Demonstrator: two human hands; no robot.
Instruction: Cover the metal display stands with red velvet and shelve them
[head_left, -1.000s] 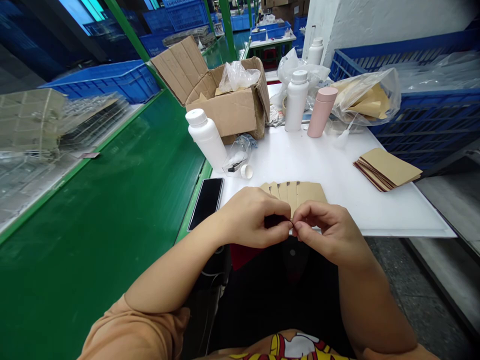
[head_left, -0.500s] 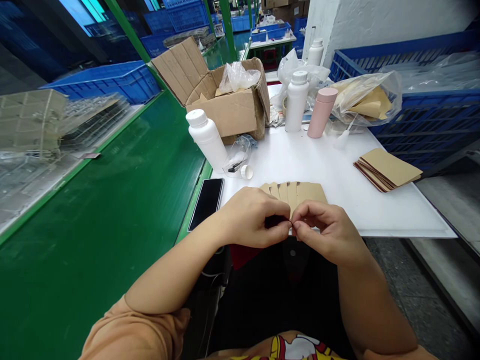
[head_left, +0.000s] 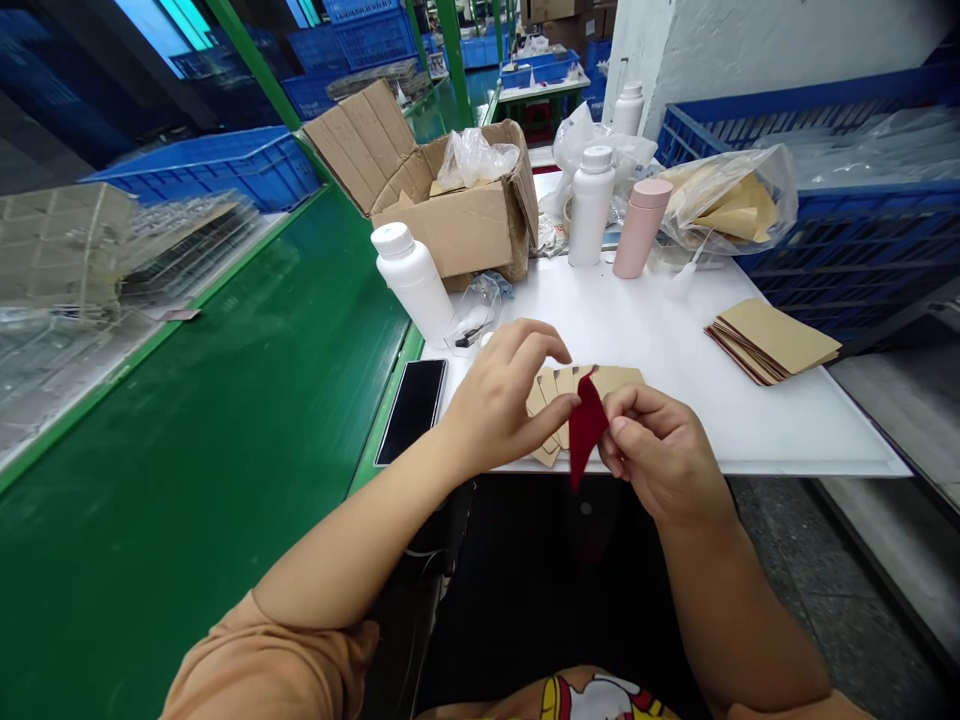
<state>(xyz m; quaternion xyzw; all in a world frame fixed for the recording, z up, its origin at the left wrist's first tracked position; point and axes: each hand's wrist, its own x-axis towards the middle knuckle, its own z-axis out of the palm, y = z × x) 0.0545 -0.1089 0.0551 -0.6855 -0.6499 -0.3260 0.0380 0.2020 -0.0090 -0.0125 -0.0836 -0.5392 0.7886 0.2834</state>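
Note:
My right hand (head_left: 660,445) pinches the right corner of a small red piece with a felt-like face (head_left: 587,425), held tilted above the table's front edge. My left hand (head_left: 506,400) is open beside it, fingers arched and apart. Its thumb tip lies at the red piece's left edge; whether it touches I cannot tell. Behind the hands, several tan sheets (head_left: 611,378) lie fanned out on the white table, partly covered by the hands and the red piece. A stack of tan sheets with dark red edges (head_left: 780,338) rests at the table's right.
A phone (head_left: 412,410) lies at the table's left edge, next to the green belt (head_left: 247,390). White bottles (head_left: 416,280), a pink bottle (head_left: 643,230) and an open cardboard box (head_left: 450,230) stand farther back. A blue crate (head_left: 847,225) is at the right.
My fingertips were together at a thin edge; now my left hand has opened and lifted up and left. The red piece, formerly low under my left hand, now hangs from my right.

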